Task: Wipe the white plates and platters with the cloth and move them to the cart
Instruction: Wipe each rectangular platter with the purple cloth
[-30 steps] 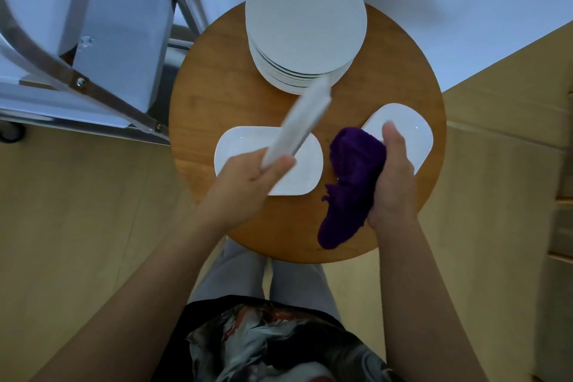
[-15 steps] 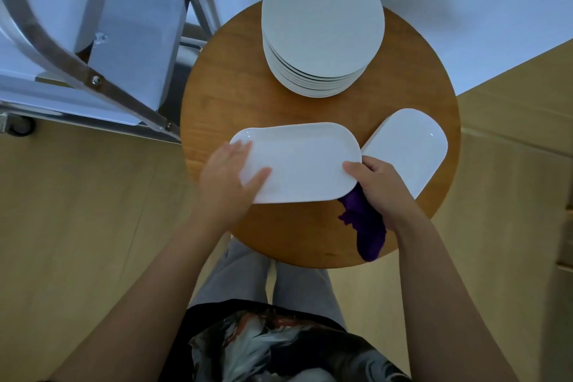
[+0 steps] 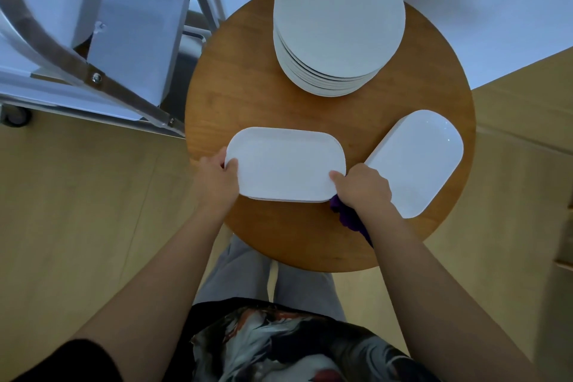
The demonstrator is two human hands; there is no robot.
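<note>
left hand pinches platter end; right hand pinches other end, cloth bunched under fingers. risk: cloth weakens grip, platter slips.

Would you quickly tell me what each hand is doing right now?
Left hand: grips the left end of the rectangular platter.
Right hand: grips the platter's right end, with the purple cloth bunched under it.

White platters and white stacked plates sit on a warm brown wooden worktop, beside a deep purple cloth, pale tan floor and silver-grey cart.
</note>
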